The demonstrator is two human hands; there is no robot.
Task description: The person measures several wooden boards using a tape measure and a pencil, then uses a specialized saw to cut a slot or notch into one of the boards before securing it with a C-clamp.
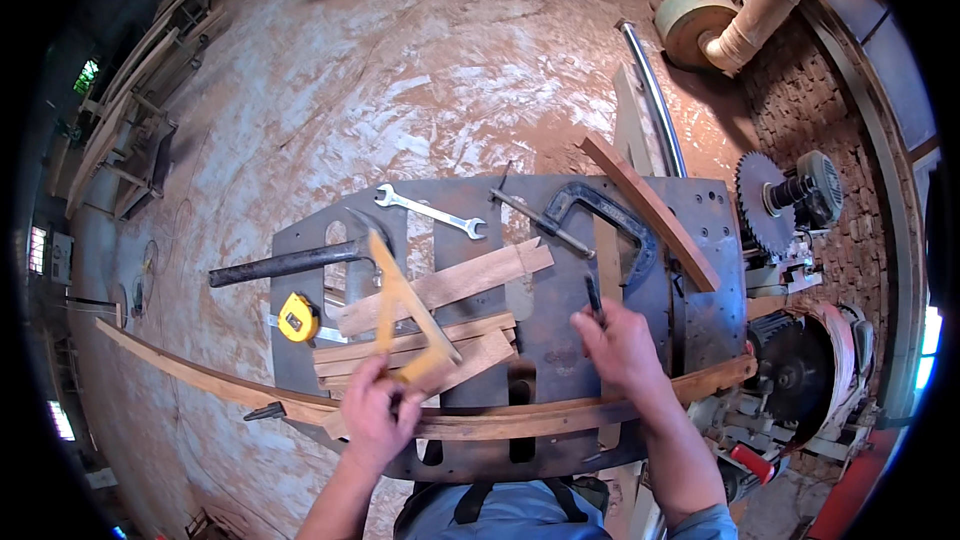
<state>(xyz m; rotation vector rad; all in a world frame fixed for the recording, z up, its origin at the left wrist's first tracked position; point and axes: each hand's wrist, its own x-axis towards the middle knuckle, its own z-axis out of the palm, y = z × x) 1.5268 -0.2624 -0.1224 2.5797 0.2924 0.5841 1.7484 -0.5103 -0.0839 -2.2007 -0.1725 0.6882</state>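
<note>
My left hand [383, 408] grips a yellow triangular square [413, 304] just beyond the long wooden strip [560, 418]; my right hand [620, 345], past the strip's right half, is closed around a dark pen-like marker [593, 292]. From my distant post, I judge the square light, stiff, best held by its thick base. Farther beyond the strip lie a wrench [430, 212] and black clamp [612, 216].

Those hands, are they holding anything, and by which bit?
Yes. The left hand holds a yellow triangle by its near end; the right hand grips a dark pen-like stick, its far end poking out.
</note>
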